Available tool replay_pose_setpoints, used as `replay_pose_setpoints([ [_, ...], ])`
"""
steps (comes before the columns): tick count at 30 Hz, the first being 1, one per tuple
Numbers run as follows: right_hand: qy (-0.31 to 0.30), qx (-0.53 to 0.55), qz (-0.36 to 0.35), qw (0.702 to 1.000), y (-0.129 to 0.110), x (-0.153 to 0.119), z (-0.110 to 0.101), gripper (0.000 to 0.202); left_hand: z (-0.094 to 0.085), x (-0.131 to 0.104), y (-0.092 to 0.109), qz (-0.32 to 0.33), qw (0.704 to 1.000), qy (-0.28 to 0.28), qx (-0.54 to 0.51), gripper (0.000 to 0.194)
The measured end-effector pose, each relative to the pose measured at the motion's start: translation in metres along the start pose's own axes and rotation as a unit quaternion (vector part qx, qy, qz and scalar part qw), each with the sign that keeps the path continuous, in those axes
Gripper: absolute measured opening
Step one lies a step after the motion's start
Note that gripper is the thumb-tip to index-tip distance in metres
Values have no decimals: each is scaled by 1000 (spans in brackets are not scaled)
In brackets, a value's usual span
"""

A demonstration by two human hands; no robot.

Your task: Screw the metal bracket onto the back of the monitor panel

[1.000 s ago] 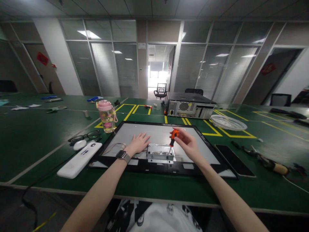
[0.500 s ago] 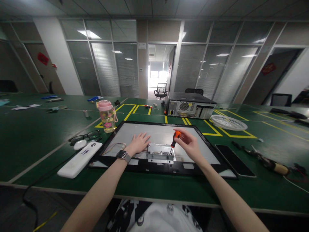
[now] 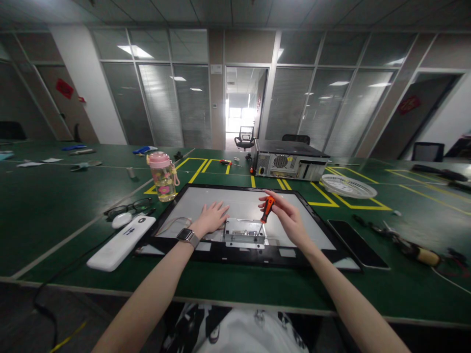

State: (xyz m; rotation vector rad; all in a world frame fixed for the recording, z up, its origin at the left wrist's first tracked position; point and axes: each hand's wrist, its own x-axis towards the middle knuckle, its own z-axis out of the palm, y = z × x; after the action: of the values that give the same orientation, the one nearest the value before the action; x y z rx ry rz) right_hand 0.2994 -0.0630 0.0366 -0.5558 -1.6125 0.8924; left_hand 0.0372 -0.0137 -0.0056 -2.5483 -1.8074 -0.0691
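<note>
A monitor panel with a black frame lies flat on the table, its pale back facing up. Near its front edge sits a metal bracket. My left hand, fingers spread, rests flat on the panel beside the bracket's left end; a watch is on that wrist. In the fingers of my right hand is a screwdriver with an orange and black handle. It stands slightly tilted, its tip down at the right part of the bracket. What the tip touches is too small to make out.
Left of the panel are a white power bank, glasses and a pink-lidded bottle. A computer case and a white basket stand behind. A phone and a soldering iron lie to the right.
The fingers of my right hand have loosened and shifted around the screwdriver handle, showing more of it. The tip stays at the bracket. My left hand has not moved.
</note>
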Motion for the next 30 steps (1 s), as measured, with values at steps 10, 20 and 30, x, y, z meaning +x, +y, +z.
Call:
replay_pose_setpoints([
  [10,10,61,26,998,3,2,-1,24,0,0,-1,1,1000,-1,-6,49],
  [20,-36,159,68,984,-1,4,2,30,2,2,-3,4,1000,-1,-4,49],
  [30,-39,160,87,983,1,3,1,37,2,1,-2,2,1000,3,-2,49],
])
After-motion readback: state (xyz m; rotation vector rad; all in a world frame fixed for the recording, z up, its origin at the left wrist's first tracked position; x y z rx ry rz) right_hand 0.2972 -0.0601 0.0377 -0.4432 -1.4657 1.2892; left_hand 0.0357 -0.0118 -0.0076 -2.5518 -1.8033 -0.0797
